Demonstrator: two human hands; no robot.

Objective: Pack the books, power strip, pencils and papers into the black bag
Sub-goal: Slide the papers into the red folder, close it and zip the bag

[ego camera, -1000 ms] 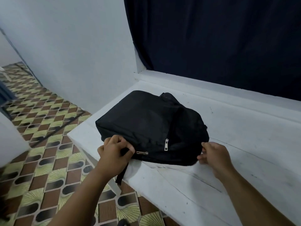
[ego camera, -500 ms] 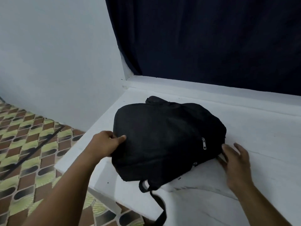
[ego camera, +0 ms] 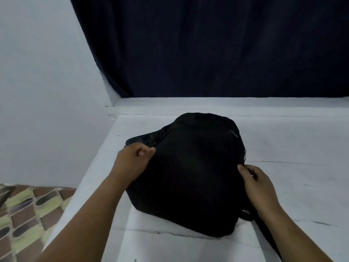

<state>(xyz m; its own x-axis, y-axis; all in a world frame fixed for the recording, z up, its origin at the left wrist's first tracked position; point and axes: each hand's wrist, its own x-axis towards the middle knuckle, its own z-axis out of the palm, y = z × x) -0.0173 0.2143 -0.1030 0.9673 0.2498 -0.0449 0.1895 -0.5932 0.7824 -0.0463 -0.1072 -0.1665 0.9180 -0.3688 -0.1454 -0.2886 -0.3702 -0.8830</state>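
— Bag (ego camera: 190,173) lies zipped on the bench (ego camera: 283,144); our left hand (ego camera: 132,161) pinches its edge, right fingers (ego camera: 243,171) curl at its side.
— We might tug it over the bench edge.

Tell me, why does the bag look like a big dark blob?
In the head view the light is dim, so the black bag shows almost no detail; the left hand and right hand look soft, and the wide lens bends the table edges.

We see bare white tabletop (ego camera: 294,148) right of the black bag (ego camera: 192,176) and a strip behind it. The dark curtain (ego camera: 207,46) closes off the back, the white wall (ego camera: 47,91) the left.
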